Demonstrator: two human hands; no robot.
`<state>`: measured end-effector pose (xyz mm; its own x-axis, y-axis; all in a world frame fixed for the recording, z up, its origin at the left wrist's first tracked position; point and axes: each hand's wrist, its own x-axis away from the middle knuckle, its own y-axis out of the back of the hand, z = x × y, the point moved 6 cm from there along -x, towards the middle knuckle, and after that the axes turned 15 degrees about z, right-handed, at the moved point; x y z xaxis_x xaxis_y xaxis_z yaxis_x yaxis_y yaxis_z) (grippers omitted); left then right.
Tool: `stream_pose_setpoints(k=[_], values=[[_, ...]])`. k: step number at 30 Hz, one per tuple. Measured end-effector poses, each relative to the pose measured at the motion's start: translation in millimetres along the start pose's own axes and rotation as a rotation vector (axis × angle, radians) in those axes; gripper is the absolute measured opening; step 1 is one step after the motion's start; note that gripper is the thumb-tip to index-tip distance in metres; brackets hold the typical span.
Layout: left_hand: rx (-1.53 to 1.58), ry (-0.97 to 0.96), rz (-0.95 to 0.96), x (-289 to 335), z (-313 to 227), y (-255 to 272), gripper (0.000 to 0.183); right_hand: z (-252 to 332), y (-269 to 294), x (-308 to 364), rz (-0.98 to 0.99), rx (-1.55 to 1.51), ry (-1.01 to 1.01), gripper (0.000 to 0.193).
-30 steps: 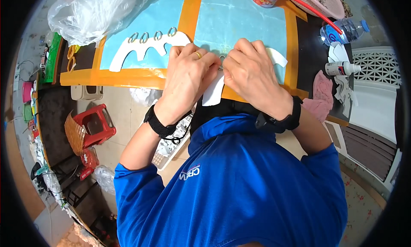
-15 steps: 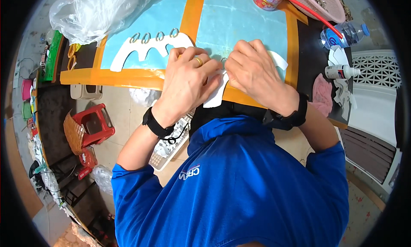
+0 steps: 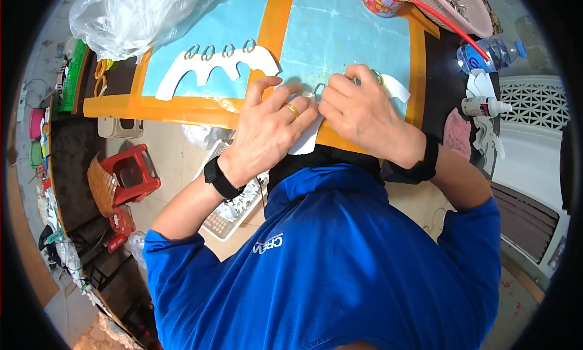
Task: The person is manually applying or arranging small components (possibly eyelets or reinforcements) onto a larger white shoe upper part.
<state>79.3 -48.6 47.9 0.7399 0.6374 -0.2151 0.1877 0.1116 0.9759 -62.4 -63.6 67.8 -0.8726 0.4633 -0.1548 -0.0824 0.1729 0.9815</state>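
Both my hands work over a white scalloped strip point(image 3: 306, 142) at the table's front edge; they cover most of its middle. My left hand point(image 3: 273, 120) has bent fingers and lies on the strip, thumb and index finger closed at it. My right hand point(image 3: 367, 113) is curled, its thumb and index finger pinched against the strip close to the left fingertips; what exactly lies in the pinch is hidden. An oval metal ring point(image 3: 319, 89) stands between the hands, another point(image 3: 380, 78) behind the right knuckles. To the left lies a second white scalloped strip point(image 3: 209, 63) with several metal rings along it.
Orange tape point(image 3: 176, 110) borders the blue table cover point(image 3: 346, 31). A clear plastic bag point(image 3: 136, 19) lies far left. At the far right are a red cup point(image 3: 382, 3), a pink basket point(image 3: 464, 4), a water bottle point(image 3: 486, 55), a small white bottle point(image 3: 483, 106) and a pink cloth point(image 3: 456, 132).
The left fingers have spread a little and shifted right. The right hand has lowered slightly and curled more, and the ring between the hands shows more clearly.
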Motion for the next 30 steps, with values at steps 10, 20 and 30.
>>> stream_pose_setpoints(k=[10, 20, 30], values=[[0.016, 0.094, 0.107, 14, -9, -8, 0.044, 6, -1, 19, 0.069, 0.002, -0.047, 0.019], [0.004, 0.263, 0.184, 20, -26, -17, 0.056, 14, -5, 32, 0.186, 0.035, -0.086, 0.031], [0.050, 0.314, 0.178, 17, -30, -16, 0.059, 14, -8, 34, 0.176, 0.021, -0.085, 0.031]])
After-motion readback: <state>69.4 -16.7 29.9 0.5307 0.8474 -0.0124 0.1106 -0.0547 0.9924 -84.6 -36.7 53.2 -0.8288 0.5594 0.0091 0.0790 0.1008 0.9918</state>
